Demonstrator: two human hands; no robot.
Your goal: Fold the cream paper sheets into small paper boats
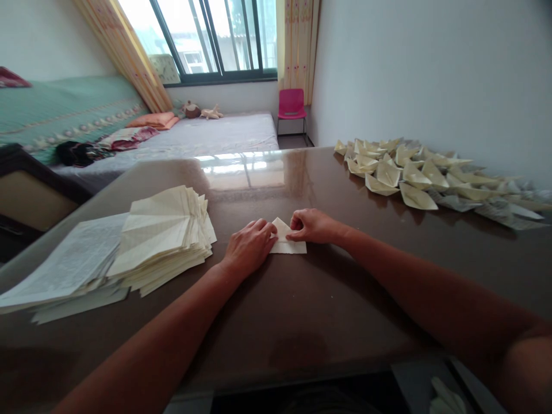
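A small piece of folded cream paper [288, 247] lies on the brown table between my hands, its top coming to a point and its lower edge straight. My left hand [251, 241] rests over its left side, fingers curled onto the paper. From the right, my right hand [311, 225] pinches the paper's right slope between thumb and bent fingers. Parts of the paper's sides are hidden under the fingers.
To the left sits a thick stack of cream paper sheets [150, 230] beside printed white sheets [81, 247]. Many folded paper boats [416, 195] crowd the table's right side along the wall. Beyond the glossy table [267, 322] are a bed [233, 129] and a pink chair [292, 104].
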